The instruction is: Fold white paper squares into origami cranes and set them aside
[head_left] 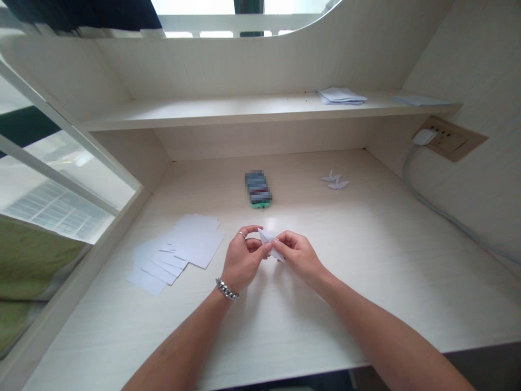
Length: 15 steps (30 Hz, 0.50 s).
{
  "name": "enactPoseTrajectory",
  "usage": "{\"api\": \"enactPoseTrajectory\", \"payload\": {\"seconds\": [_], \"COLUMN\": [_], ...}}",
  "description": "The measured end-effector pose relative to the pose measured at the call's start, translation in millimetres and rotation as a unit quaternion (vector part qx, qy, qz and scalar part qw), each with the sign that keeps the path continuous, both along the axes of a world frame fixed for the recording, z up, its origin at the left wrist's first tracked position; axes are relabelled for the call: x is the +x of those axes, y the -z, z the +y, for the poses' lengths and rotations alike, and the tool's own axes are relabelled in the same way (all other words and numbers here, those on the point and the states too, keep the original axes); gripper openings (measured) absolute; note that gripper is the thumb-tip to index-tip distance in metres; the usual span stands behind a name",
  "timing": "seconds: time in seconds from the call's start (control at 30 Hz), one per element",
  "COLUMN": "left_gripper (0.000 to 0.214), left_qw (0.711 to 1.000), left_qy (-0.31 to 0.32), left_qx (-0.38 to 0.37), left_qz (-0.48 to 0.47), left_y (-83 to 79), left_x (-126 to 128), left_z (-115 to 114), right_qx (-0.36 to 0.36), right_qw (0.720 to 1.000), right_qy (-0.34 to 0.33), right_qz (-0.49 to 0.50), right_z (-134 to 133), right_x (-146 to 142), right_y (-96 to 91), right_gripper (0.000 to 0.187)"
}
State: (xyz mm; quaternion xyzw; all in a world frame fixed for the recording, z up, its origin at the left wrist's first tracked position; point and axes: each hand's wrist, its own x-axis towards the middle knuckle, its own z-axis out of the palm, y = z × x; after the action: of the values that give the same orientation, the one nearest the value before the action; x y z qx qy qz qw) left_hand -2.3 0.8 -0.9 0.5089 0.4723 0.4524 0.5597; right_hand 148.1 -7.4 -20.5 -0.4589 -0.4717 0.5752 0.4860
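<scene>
Both hands meet over the middle of the pale wooden desk. My left hand, with a ring and a metal bracelet, pinches a small folded piece of white paper from the left. From the right, my right hand grips the same folded paper with its fingers curled round it. The paper is held a little above the desk.
A fanned pile of white paper slips lies left of the hands. Behind them sits a small dark box, and two folded paper pieces lie at the back right. A shelf holds paper sheets. A wall socket with a cable is on the right.
</scene>
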Motion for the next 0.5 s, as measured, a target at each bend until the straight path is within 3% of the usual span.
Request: {"api": "enactPoseTrajectory", "payload": {"seconds": [0.2,0.37,0.5], "left_gripper": [0.049,0.050,0.043], "left_qw": [1.000,1.000,1.000], "left_qy": [0.012,-0.013,0.017], "left_qx": [-0.023,-0.005,-0.015], "left_qz": [-0.003,0.004,-0.012], "left_y": [-0.7,1.4,2.4], "left_x": [1.2,0.0,-2.4], "left_z": [-0.2,1.0,2.9], "right_qx": [-0.008,-0.039,-0.033], "right_qw": [1.000,0.999,0.999], "right_qy": [0.028,-0.006,-0.014], "right_qz": [0.007,-0.002,-0.018], "right_z": [-0.8,0.3,0.8], "right_x": [0.6,1.4,3.3], "right_y": [-1.7,-3.5,-1.5], "right_gripper": [0.036,0.037,0.039]}}
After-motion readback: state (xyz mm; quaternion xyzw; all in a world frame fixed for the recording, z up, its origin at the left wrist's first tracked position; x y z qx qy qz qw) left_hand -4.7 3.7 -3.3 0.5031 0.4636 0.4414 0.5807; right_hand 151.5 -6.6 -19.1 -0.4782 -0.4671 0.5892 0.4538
